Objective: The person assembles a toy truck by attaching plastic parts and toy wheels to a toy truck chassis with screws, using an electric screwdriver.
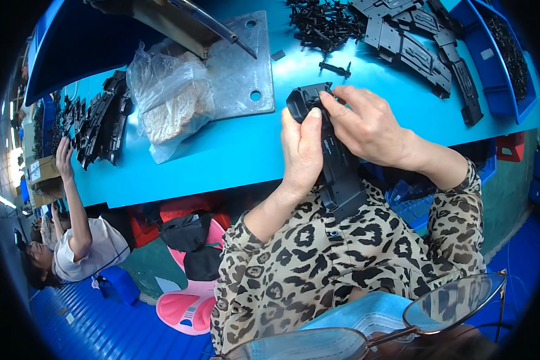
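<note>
A long black plastic part (341, 180) is held upright before my chest, over the table's near edge. My left hand (302, 150) is closed round its upper left side, with the thumb pressed on its face. From the right, my right hand (366, 123) is closed with bent fingers on the part's upper end. Whether a small piece sits under those fingertips is hidden. Just beyond the hands, one small black pronged piece (336, 69) lies on the blue table (222, 171).
A heap of small black pieces (327, 27) and stacked black plates (411, 54) lie at the far right, beside a blue bin (507, 111). A metal plate (243, 75) and plastic-wrapped block (177, 114) stand left. Further left are more black parts (108, 123) and a co-worker (93, 246).
</note>
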Demonstrator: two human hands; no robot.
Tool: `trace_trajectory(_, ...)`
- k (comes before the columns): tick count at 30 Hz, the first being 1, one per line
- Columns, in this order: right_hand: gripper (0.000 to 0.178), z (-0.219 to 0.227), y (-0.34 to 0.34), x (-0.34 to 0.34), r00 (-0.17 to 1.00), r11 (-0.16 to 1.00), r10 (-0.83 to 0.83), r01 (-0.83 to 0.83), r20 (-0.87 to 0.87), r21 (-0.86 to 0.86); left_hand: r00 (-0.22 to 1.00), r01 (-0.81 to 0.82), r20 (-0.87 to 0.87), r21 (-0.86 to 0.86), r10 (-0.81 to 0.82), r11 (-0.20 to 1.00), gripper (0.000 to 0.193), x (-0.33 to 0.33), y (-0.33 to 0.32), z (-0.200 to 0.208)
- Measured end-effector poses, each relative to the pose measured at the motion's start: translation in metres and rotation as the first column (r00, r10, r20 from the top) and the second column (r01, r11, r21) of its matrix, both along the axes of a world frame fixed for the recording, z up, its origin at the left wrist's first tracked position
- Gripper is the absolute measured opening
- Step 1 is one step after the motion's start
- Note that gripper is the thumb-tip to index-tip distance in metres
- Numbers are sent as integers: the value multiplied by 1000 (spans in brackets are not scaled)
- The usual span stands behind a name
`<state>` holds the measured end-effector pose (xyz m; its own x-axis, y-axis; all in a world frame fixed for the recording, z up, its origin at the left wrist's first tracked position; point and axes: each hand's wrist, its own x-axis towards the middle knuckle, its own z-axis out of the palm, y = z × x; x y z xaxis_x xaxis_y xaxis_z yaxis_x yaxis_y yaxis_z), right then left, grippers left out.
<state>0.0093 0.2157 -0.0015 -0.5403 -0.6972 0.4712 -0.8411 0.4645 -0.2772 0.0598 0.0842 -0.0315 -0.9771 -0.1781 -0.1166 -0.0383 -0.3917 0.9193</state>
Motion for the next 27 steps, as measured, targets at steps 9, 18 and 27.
trace_trajectory(9,56,22,0,12,721,962,64,140,689,-236,972,103,-139,-468,-188,878,45,1,-1,19)
trace_trajectory(18,32,15,-21,0,363,726,249,544,898,-421,965,-121,-251,-687,-78,716,39,-1,-13,12)
trace_trajectory(27,39,17,-40,-14,-155,696,582,602,798,-391,997,2,67,389,-30,921,28,-3,-50,28)
